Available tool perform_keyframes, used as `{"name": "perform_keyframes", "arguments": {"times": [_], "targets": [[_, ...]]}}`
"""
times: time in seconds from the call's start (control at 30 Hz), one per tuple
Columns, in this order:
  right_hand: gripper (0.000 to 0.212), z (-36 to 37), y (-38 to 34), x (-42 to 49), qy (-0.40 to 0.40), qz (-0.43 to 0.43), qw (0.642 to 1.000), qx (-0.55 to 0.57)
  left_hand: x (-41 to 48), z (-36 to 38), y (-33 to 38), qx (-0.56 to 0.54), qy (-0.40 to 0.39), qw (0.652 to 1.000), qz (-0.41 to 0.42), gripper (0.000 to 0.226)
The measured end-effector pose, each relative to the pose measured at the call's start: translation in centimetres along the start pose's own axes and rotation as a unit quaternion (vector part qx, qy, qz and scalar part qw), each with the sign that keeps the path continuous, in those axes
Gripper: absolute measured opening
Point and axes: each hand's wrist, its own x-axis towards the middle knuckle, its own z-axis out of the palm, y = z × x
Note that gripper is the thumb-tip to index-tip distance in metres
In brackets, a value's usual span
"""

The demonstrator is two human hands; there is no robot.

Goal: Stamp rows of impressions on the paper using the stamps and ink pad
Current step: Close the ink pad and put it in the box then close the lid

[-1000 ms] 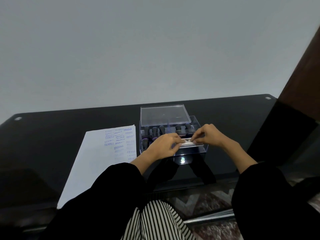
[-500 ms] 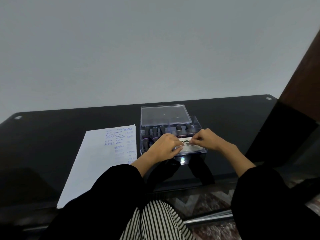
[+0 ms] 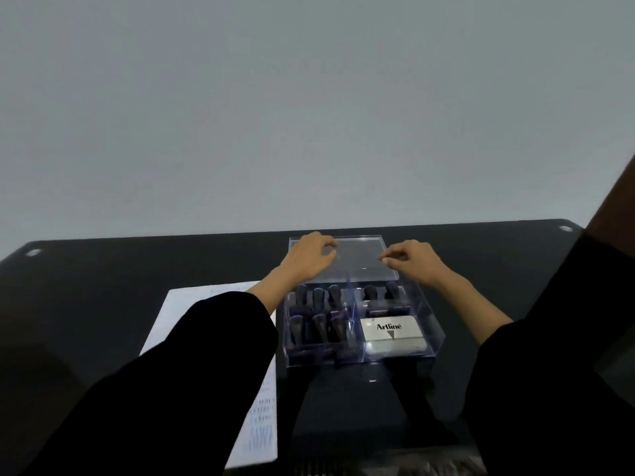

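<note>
A clear plastic box stands on the black table, with several dark-handled stamps upright in its left compartments and more at the back right. The shut silver ink pad, marked Artline, lies in the front right compartment. The paper with blue impressions lies left of the box, partly under my left sleeve. The box's clear lid lies flat behind the box. My left hand hovers over the lid's left part with loosely curled fingers. My right hand pinches the lid's right edge.
The black glass table runs to a grey wall behind. A dark brown upright rises at the far right. My black sleeves cover the near table edge and part of the paper.
Both hands have let go of the ink pad, which now lies shut in the box. They have moved away from me to the lid behind the box.
</note>
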Motion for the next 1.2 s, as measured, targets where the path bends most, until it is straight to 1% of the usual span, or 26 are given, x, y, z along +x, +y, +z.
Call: {"name": "perform_keyframes", "arguments": {"times": [0.1,0.2,0.3,0.4,0.5,0.67,0.83,1.03,1.2], "targets": [[0.023,1.0,1.1,2.8,0.006,0.036,0.999,-0.002,2.4,0.4,-2.2,-0.004,-0.024,0.997,-0.075,0.04],[0.026,2.2,2.0,5.1,0.001,0.067,0.997,-0.028,4.0,1.5,-4.6,-0.007,-0.072,0.986,-0.148,0.052],[0.038,3.6,2.9,7.0,-0.033,0.112,0.992,-0.042,5.0,3.0,-6.9,0.005,-0.109,0.972,-0.21,0.061],[0.053,5.0,3.8,8.4,-0.082,0.166,0.982,-0.048,5.1,4.2,-8.0,0.0,-0.125,0.962,-0.241,0.065],[0.058,5.6,4.1,9.1,-0.096,0.193,0.976,-0.044,5.3,5.1,-8.6,-0.007,-0.13,0.96,-0.248,0.066],[0.054,5.7,4.4,9.4,-0.083,0.188,0.978,-0.02,5.5,5.0,-8.3,-0.031,-0.096,0.961,-0.259,0.057],[0.055,5.2,4.3,9.2,-0.05,0.184,0.98,0.063,5.4,3.9,-7.6,-0.102,-0.032,0.958,-0.265,0.051],[0.052,4.2,3.5,8.6,0.037,0.172,0.975,0.136,5.4,1.7,-5.6,-0.154,0.055,0.957,-0.242,0.047],[0.05,2.1,2.1,7.3,0.089,0.163,0.967,0.176,4.8,-0.2,-3.4,-0.16,0.078,0.959,-0.222,0.046]]}}
